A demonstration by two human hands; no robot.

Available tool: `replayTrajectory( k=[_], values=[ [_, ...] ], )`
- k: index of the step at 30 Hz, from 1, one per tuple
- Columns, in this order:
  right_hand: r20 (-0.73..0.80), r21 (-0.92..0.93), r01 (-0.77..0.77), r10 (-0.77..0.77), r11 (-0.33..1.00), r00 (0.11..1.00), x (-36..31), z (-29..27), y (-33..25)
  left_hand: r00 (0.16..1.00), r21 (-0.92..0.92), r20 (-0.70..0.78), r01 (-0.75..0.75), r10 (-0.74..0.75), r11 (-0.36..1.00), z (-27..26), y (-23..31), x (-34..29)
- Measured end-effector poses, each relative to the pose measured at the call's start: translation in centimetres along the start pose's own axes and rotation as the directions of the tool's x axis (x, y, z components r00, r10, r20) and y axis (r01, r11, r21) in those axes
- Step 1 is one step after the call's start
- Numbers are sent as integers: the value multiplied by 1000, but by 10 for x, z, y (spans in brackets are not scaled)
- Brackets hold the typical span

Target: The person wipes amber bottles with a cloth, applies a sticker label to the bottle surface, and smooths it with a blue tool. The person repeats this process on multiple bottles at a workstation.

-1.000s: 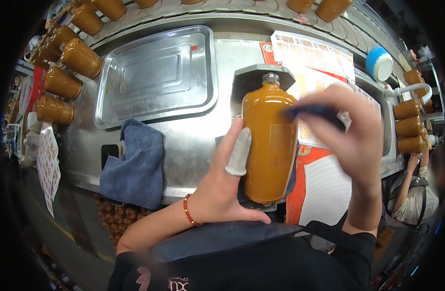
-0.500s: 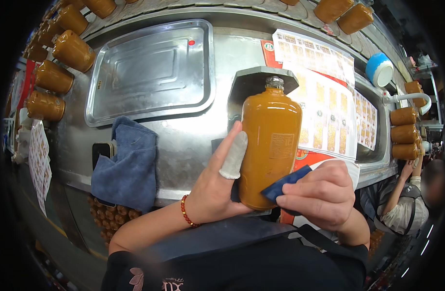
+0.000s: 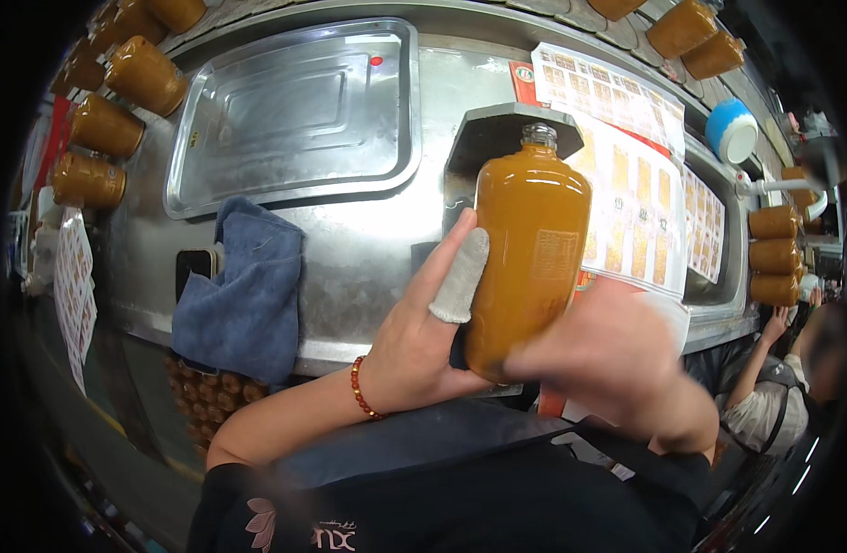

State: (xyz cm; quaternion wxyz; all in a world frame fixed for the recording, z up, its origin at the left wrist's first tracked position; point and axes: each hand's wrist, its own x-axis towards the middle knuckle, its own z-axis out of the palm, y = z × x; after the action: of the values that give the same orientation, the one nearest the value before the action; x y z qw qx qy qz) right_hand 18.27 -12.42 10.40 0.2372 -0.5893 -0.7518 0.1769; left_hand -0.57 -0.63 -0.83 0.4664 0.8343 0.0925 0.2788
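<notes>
A flat-shouldered bottle (image 3: 532,230) in amber-brown, with a clear glass neck, lies tilted in front of me, its neck toward the far side. My left hand (image 3: 419,327) steadies it along the left side and under the base; one finger wears a grey fabric sleeve (image 3: 462,281). My right hand (image 3: 617,355) is at the bottle's lower right, smeared by motion, so its fingers and anything in them cannot be made out. Behind the bottle's neck stands a dark, angular-edged support (image 3: 497,129).
A metal tray (image 3: 294,115) sits at the far left of the steel counter, with a blue cloth (image 3: 243,290) and a phone (image 3: 195,269) nearer me. Printed sticker sheets (image 3: 626,198) lie right, beside a sink (image 3: 732,272). More amber bottles (image 3: 108,127) line both sides. Another person (image 3: 764,396) works at right.
My right hand has moved quickly at the bottle's lower right corner; the blue flat piece it held is no longer visible. The view has shifted slightly; my left hand keeps its hold.
</notes>
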Motion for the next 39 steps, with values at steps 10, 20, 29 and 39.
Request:
replayTrajectory(
  k=[10,20,29,39],
  values=[
    [-274,-195,-127,70,973,959,20,-11,6,1000,-10,1,8,-8,1000,1,0,2],
    [-489,-425,-289,51,858,871,12,-37,36,999,14,42,31,-31,999,0,4,2],
    [-315,-233,-126,48,964,948,23,-19,15,999,64,25,18,-20,998,3,9,3],
    [-472,-49,-130,92,990,877,14,-9,34,998,40,28,56,-57,998,6,11,1]
  ],
)
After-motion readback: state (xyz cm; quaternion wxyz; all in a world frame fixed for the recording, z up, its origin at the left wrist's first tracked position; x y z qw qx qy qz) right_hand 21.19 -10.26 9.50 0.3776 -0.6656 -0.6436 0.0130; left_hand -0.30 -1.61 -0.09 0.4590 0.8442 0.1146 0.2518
